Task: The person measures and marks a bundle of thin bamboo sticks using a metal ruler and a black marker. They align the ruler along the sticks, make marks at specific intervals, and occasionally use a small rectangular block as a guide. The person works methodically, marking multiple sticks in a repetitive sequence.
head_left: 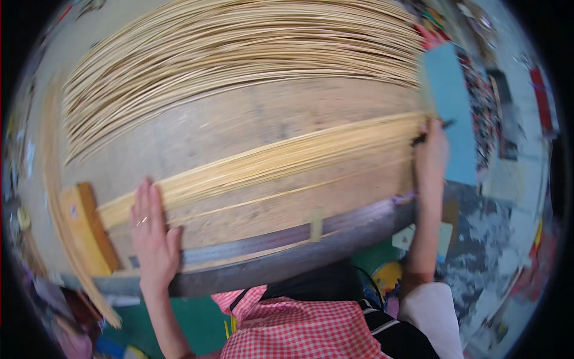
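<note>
A flat band of thin pale bamboo strips (269,158) lies slantwise across the wooden table. My left hand (154,230) rests flat on its left part, fingers stretched out and pressing the strips down. At the band's right end is my right hand (431,146), smeared by motion. Its fingers are closed round a dark slim tool (420,140), whose kind I cannot make out. A few strips lie apart, just below the band. The band's left end meets a yellow wooden block (89,227).
Behind the band spreads a large layer of bamboo strips (239,54). More strips (54,179) run along the table's left side, overhanging the front edge. A metal ruler (257,240) with a piece of tape (316,224) lies along the front. A blue board (454,113) stands at the right.
</note>
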The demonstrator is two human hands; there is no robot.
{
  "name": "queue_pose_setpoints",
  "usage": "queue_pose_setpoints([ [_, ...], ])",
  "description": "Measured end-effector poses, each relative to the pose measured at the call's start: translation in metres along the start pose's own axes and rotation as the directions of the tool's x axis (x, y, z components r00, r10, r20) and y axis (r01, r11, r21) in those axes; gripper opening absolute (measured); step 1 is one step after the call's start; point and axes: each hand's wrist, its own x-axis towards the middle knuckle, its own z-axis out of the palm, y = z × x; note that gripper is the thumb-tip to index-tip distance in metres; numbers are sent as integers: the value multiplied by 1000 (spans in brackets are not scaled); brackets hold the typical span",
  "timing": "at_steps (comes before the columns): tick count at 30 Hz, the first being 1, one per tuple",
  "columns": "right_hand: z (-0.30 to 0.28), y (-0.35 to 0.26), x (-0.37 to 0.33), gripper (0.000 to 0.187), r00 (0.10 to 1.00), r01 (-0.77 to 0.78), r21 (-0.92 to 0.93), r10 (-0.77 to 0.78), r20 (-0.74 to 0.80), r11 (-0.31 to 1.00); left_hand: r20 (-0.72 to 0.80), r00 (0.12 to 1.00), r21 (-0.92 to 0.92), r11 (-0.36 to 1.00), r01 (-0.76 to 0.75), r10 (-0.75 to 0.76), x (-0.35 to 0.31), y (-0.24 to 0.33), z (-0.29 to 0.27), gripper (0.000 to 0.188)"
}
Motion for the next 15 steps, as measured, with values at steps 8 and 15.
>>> queue_pose_setpoints([
  [8, 16, 47, -3, 35, 992, -65, -77, 73, 102, 995, 38, 999, -52, 999, -14, 16, 3, 0, -8, 86],
  [15, 25, 61, 7, 25, 996, 88, -61, -86, 22, 994, -10, 999, -95, 995, -36, 35, -6, -5, 0, 82],
])
